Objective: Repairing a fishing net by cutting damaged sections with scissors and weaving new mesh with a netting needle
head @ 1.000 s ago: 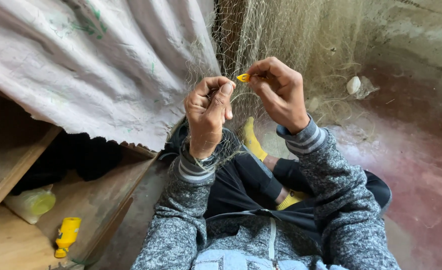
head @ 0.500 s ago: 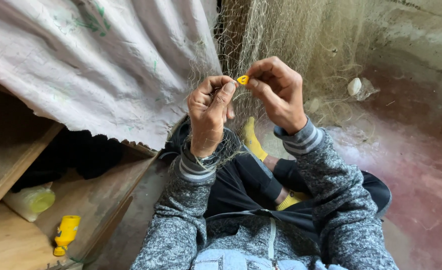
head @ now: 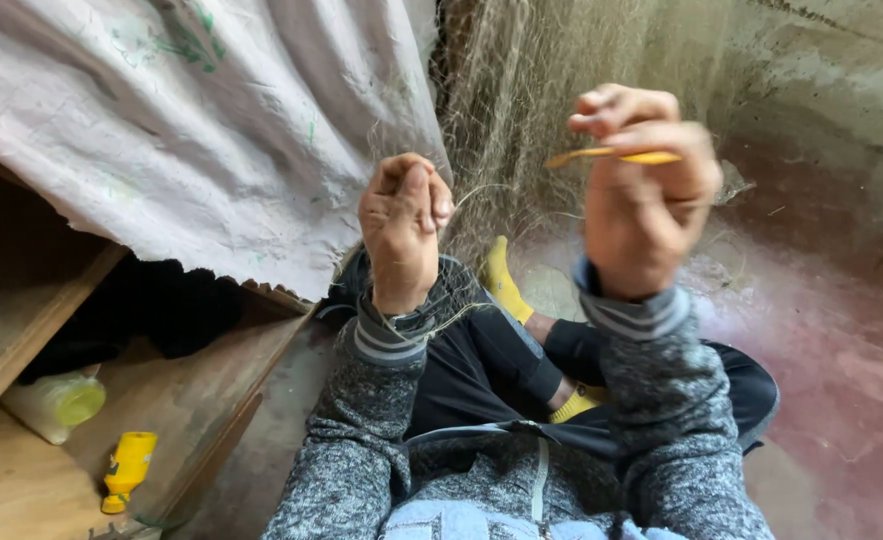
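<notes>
Head view showed the left hand (head: 405,225) closed in a fist, pinching strands of the fishing net (head: 552,110). The right hand (head: 642,195) gripped a yellow netting needle (head: 612,156), held apart from the left. On the wooden shelf (head: 192,400) lay a pale plastic bottle (head: 57,405), contents unclear, and a yellow bottle (head: 127,468) near the edge. Reddish floor (head: 842,340) lay open to the right.

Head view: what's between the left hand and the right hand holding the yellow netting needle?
In the head view, only hanging fishing net fills the gap between the left hand and the right hand gripping the yellow needle; a thin strand runs off the left hand.
</notes>
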